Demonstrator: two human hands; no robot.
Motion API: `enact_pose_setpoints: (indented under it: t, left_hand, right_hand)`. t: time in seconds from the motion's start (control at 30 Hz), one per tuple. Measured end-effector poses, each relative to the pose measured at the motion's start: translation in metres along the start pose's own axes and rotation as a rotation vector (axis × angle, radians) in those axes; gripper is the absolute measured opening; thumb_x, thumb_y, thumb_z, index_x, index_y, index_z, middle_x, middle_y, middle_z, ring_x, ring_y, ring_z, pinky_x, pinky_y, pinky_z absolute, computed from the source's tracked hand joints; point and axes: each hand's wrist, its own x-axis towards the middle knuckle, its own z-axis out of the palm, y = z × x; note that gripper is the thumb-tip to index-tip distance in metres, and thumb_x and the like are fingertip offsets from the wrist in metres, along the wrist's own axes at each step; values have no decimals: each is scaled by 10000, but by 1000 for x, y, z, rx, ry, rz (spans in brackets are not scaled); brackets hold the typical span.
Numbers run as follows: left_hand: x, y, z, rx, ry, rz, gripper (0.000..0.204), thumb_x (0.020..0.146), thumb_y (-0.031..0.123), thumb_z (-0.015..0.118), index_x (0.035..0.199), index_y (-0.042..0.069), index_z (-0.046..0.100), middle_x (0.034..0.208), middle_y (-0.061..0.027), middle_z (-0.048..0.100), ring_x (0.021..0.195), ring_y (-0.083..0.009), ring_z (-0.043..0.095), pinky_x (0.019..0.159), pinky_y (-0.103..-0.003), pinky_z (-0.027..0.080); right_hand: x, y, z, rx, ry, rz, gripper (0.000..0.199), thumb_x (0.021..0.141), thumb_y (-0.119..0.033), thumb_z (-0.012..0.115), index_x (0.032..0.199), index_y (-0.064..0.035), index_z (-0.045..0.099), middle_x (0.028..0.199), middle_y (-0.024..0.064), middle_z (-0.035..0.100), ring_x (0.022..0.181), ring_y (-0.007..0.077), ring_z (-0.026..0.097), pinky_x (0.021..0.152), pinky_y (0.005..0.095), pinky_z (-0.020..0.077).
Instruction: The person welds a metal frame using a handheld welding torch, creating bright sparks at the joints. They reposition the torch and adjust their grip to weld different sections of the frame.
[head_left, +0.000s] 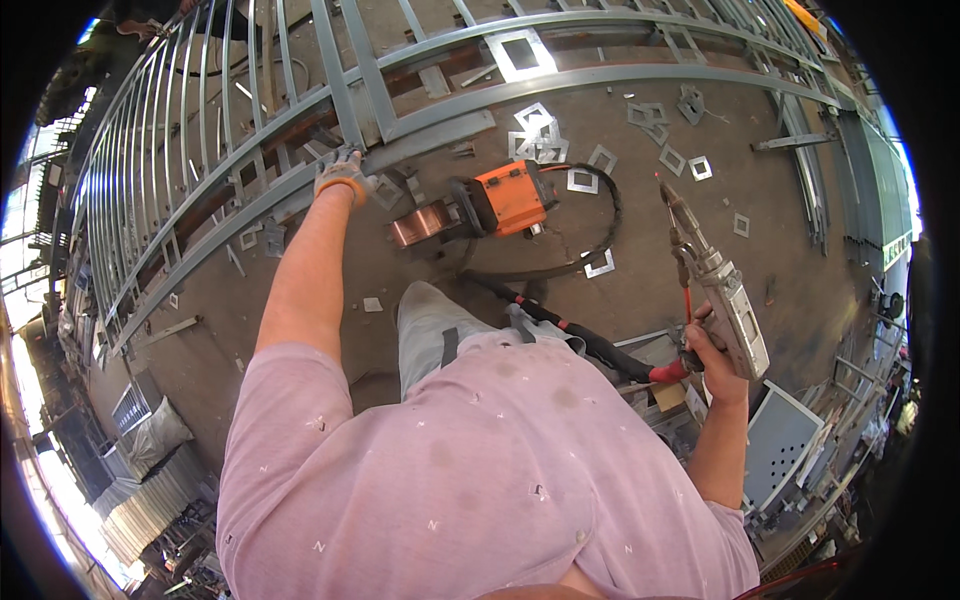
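My left hand [341, 176], in a grey work glove with an orange cuff, rests on the near rail of a steel railing frame [290, 187]. Its fingers look spread over the metal. Off to the right, my right hand [712, 352] grips a handheld welding gun [727, 300] by its handle, with the narrow nozzle pointing up and away from me. A thick black cable with red sections [600, 345] runs from the gun across the floor. Between my hands stands an orange wire feeder [511, 198] with a copper-coloured wire spool [422, 224].
Several square metal plates with cut-out centres [673, 160] lie scattered over the brown floor [680, 230]. Long steel profiles [803, 170] are stacked at the right. A perforated grey panel [783, 440] sits at the lower right. Part of another person [225, 20] shows beyond the railing, far left.
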Motion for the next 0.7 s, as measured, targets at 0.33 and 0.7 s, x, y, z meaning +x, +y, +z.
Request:
enact_pose_setpoints:
  t: [0.33,0.7]
  left_hand:
    - [9,-38,12,-18,157,324,812,1089,611,567,1760,164,470,1879,-63,358,1754,-290,265,1435,-498,187]
    - [115,-112,-17,-296,544,664,708,1103,528,598,1653,83,573,1783,-183,487,1691,-426,366,1410,-517,257]
  right_hand:
    - [6,-16,137,-102,130,-1,266,1019,-24,860,1250,-30,729,942,-22,681,798,82,641,710,263,515]
    - [3,-72,259,-192,221,77,325,1004,-87,897,1292,-37,755,972,-23,718,803,77,644,693,268,527]
